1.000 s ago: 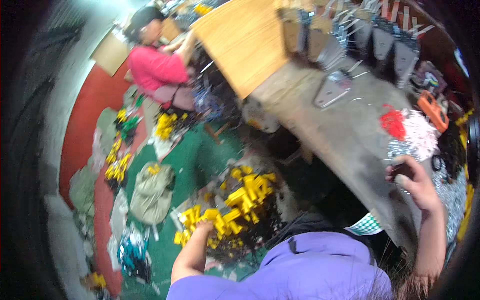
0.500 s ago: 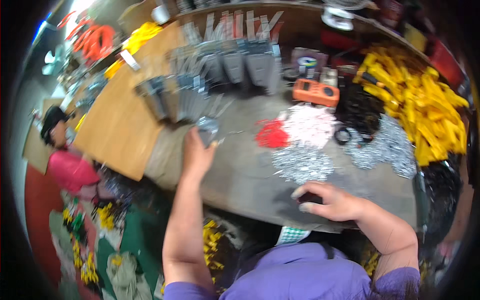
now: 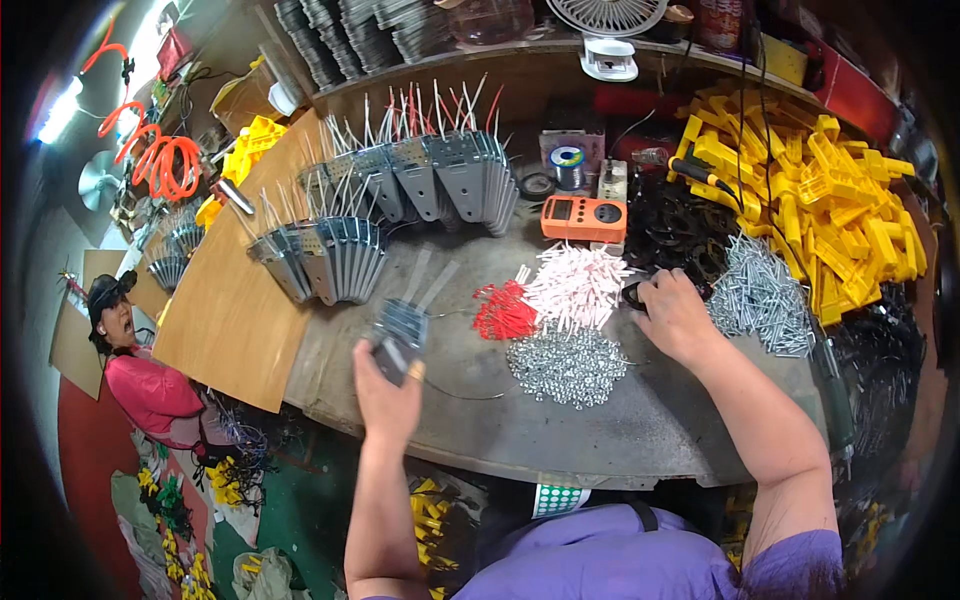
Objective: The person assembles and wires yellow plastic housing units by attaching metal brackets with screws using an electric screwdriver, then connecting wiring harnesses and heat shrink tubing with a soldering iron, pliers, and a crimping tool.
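My left hand (image 3: 388, 395) is closed on a flat grey metal plate (image 3: 400, 325) with pale strips or wires at its far end; motion blurs it. It is held over the bench, just in front of the racked plates. My right hand (image 3: 678, 315) is at the near edge of a heap of black parts (image 3: 690, 225). Its fingers are bent and the thumb stands apart, with a small black ring-like piece (image 3: 633, 294) by the fingertips. To its left lie piles of pale pink sleeves (image 3: 575, 285), red pieces (image 3: 503, 310) and small silver hardware (image 3: 567, 365).
Grey plates with upright wires (image 3: 460, 185) stand in rows at the back. An orange meter (image 3: 583, 218) and a solder spool (image 3: 568, 168) sit behind the piles. Silver screws (image 3: 757, 300) and yellow plastic parts (image 3: 800, 190) lie right. A person in pink (image 3: 150, 395) is at left.
My right hand has moved forward from the bench's front area to the black parts. My left hand, still with the metal plate, is nearer the bench's front. The view has shifted.
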Motion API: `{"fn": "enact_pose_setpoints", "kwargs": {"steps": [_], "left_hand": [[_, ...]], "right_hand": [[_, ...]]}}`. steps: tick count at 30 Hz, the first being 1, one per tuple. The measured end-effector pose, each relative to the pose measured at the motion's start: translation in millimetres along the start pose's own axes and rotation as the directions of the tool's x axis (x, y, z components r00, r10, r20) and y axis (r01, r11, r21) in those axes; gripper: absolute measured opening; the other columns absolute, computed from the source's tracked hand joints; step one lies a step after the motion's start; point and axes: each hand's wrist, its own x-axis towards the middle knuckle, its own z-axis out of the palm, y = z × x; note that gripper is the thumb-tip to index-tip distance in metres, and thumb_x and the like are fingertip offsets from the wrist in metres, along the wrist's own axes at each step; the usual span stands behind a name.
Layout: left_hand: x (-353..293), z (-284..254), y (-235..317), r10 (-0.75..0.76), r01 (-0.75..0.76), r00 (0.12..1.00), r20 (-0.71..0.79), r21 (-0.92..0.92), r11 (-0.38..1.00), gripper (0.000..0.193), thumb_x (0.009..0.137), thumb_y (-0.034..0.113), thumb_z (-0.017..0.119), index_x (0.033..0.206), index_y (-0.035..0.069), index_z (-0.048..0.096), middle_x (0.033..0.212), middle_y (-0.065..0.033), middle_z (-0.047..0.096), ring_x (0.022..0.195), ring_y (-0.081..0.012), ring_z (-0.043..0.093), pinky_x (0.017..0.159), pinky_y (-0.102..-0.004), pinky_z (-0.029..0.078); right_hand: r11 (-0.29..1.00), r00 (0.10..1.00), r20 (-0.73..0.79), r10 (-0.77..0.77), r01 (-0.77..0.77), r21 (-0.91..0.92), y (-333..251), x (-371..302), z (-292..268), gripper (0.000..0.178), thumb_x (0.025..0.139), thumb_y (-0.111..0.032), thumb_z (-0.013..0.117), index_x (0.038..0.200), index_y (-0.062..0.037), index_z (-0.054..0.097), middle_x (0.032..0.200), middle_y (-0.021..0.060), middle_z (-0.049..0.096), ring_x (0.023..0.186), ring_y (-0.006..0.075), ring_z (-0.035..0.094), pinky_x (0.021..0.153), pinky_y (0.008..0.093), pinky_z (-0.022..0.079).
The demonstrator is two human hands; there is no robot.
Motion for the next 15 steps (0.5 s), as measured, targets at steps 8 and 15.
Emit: {"fn": "enact_pose_setpoints", "kwargs": {"steps": [8,15], "left_hand": [[-45,-2,40,0.208,-0.215,0.956,0.207,0.008,0.977,0.066,0.070,0.003,0.076,0.126,0.000,0.041,0.118,-0.0181,0.054,0.111,-0.0316,0.054,0.096,-0.0383,0.042],[-62,3,57,0.197,-0.157,0.921,0.336,-0.141,0.977,0.061,0.069,0.007,0.077,0.119,0.001,0.043,0.122,-0.0256,0.049,0.117,-0.0435,0.047,0.098,-0.0472,0.039]], "right_hand": [[0.992,1.000,-0.012,-0.018,0.019,0.124,4,2,-7,0.025,0.072,-0.021,0.073,0.088,-0.0045,0.065,0.093,0.0164,0.056,0.093,0.0340,0.052,0.083,0.0419,0.044],[0.984,0.998,-0.043,-0.044,0.051,0.168,5,2,-16,0.031,0.072,-0.015,0.073,0.096,-0.0027,0.056,0.107,0.0166,0.059,0.104,0.0303,0.055,0.092,0.0386,0.044]]}}
